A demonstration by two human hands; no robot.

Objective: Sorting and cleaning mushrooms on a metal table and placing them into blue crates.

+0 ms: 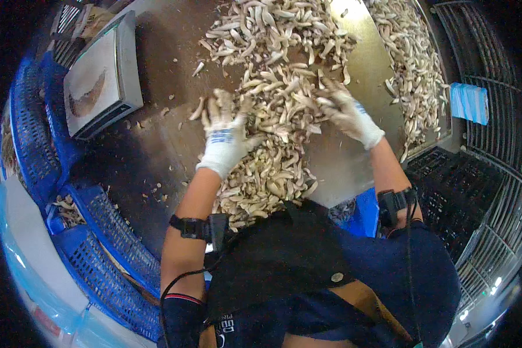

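Observation:
A long heap of small, pale, elongated mushrooms (278, 107) runs down the middle of the metal table toward my body. My left hand (221, 124), in a white knitted glove, lies at the heap's left edge with its fingers spread and the thumb reaching toward the mushrooms. On the opposite edge, my right hand (348, 113) wears a similar glove. Its fingers are apart and slightly blurred, touching or just over the outermost mushrooms. Neither hand visibly grips a mushroom. A larger pile of mushrooms (267, 29) joins the heap at the far side.
More mushrooms (412, 75) line the table's right side. A boxy scale (95, 81) stands at the far left. Blue perforated baskets (107, 226) sit along the left edge. Black crates (455, 180) and a metal rack (481, 52) with a blue-white packet (468, 103) are at right.

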